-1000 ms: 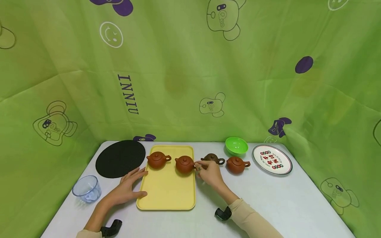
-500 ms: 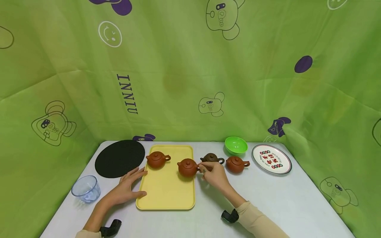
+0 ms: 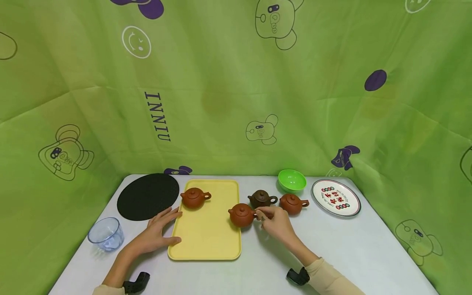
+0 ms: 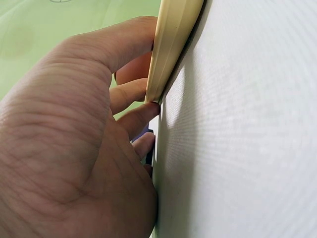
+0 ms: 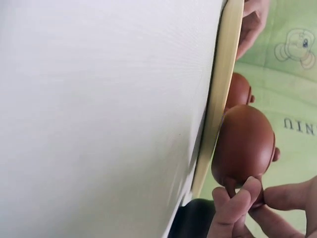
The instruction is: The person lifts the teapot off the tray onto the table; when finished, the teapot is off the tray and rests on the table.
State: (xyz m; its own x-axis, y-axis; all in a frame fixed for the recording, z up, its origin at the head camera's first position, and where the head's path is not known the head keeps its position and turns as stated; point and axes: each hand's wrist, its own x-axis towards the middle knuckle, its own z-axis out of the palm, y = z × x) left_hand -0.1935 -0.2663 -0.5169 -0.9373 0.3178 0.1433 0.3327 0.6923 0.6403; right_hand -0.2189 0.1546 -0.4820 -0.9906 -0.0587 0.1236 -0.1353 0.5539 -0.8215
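My right hand [image 3: 279,223] pinches the handle of a reddish-brown clay teapot [image 3: 241,216] between thumb and fingers. In the head view the pot overlaps the right edge of the yellow tray [image 3: 206,241]; in the right wrist view its round body [image 5: 245,144] shows beside the tray's rim. A second reddish-brown teapot [image 3: 193,198] stands at the tray's upper left. My left hand [image 3: 156,233] spreads along the tray's left edge, thumb and fingertips at the rim. The left wrist view shows these fingers [image 4: 131,94] touching the tray's side [image 4: 173,44].
Right of the tray stand a dark brown teapot [image 3: 261,199] and another reddish-brown teapot [image 3: 292,204]. Behind them is a green bowl [image 3: 292,181], with a white patterned plate [image 3: 336,198] farther right. A black round mat [image 3: 148,196] and a clear glass bowl [image 3: 107,234] lie at left.
The pinched teapot has moved right and toward me, from inside the tray's upper right to over its right edge. My left hand and the tray have stayed put.
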